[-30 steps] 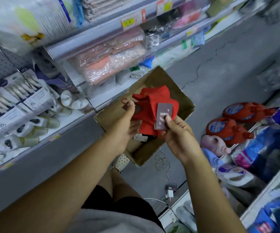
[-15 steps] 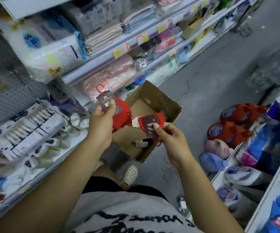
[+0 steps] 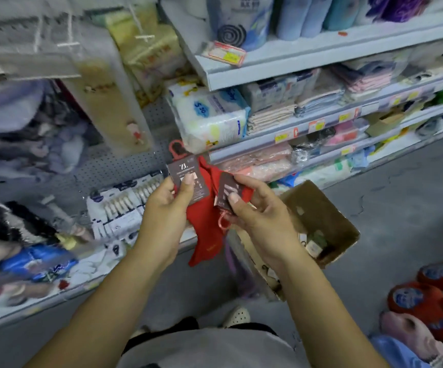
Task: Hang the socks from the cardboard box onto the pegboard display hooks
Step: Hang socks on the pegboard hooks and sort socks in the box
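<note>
- Here, shelving (image 3: 321, 62): tiers of folded cloths and wrapped packs, above and to the right of both grips.
- Floor (image 3: 401, 181): grey cracked concrete, to the right of the right-hand grip and below it.
- Pegboard (image 3: 114, 168): perforated grey panel, directly behind the left-hand grip and to its left; the goods hung on it are blurred.
- Cardboard box (image 3: 329, 216): open-topped, just below and right of the right-hand grip, partly hidden by the right wrist; small items lie in its bottom, too small to identify.
- Detergent bottles (image 3: 427, 301): red and pink, low at the right, well apart from both grips.
- Left hand (image 3: 167, 208): thumb pressed on a card front, fingers curled behind, pinching the first pair of socks.
- Right hand (image 3: 257, 216): thumb on a second card, fingers curled behind, pinching the second pair of socks.
- First pair of socks (image 3: 204, 224): red, hanging down from the left grip between the two wrists.
- Second pair of socks (image 3: 247, 193): red, bunched within the right grip, touching the first pair.
- Left card (image 3: 186, 171): brown label under the left thumb.
- Right card (image 3: 225, 192): brown label, tilted, under the right thumb.
- Red hanger loop (image 3: 176, 150): rises above the left grip, against the pegboard.
- Pink hanger loop (image 3: 223, 221): dangles just below the right thumb.
</note>
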The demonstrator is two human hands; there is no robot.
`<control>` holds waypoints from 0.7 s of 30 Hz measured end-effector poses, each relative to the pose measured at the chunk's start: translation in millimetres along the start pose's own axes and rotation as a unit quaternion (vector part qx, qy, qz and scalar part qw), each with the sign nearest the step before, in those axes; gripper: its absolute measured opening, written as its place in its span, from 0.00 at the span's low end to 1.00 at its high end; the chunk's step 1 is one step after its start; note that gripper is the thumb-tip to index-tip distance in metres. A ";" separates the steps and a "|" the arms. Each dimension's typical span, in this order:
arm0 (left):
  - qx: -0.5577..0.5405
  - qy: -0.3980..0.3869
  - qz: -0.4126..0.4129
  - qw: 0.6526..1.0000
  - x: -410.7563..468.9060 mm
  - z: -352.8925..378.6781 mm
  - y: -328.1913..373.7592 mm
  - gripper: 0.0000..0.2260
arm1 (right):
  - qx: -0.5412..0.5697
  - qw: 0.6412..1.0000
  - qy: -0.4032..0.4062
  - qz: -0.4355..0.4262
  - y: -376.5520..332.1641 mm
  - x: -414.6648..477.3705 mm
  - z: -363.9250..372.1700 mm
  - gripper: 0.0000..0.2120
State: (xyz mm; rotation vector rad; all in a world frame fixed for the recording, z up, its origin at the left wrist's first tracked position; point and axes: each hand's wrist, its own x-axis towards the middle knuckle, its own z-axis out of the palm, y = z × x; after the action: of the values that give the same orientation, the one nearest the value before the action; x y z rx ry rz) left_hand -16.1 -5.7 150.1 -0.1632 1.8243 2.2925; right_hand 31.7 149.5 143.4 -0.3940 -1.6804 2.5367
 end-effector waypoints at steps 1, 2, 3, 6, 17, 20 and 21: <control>-0.020 0.004 -0.007 1.000 -3.9 -11.8 7.8 0.08 | -0.036 0.999 -0.015 -0.018 4.9 2.2 18.7 0.19; -0.036 0.009 -0.013 0.999 -7.4 -25.5 16.1 0.09 | -0.078 0.996 -0.028 -0.041 10.0 3.8 37.0 0.20; -0.048 0.015 -0.014 0.999 -10.7 -40.2 25.4 0.11 | -0.129 0.989 -0.037 -0.067 14.6 4.6 54.5 0.22; -0.062 0.026 -0.009 0.998 -17.8 -94.9 54.5 0.13 | -0.299 0.944 -0.050 -0.133 27.5 2.5 106.4 0.28; -0.051 0.034 0.035 0.997 -39.1 -274.9 129.0 0.13 | -0.498 0.814 -0.162 -0.251 51.8 -7.5 276.7 0.24; -0.071 0.053 0.042 0.995 -41.2 -304.1 143.2 0.10 | -0.496 0.815 -0.136 -0.267 61.4 -3.2 306.9 0.19; -0.077 0.060 0.045 0.994 -42.2 -313.0 147.6 0.10 | -0.491 0.818 -0.129 -0.271 65.5 -1.7 314.2 0.18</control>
State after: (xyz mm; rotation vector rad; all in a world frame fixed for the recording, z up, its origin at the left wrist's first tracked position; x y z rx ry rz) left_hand -21.9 -345.5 227.5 -0.2528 1.7433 2.5382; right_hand -40.6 -158.2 199.4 0.3861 -2.6100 1.2081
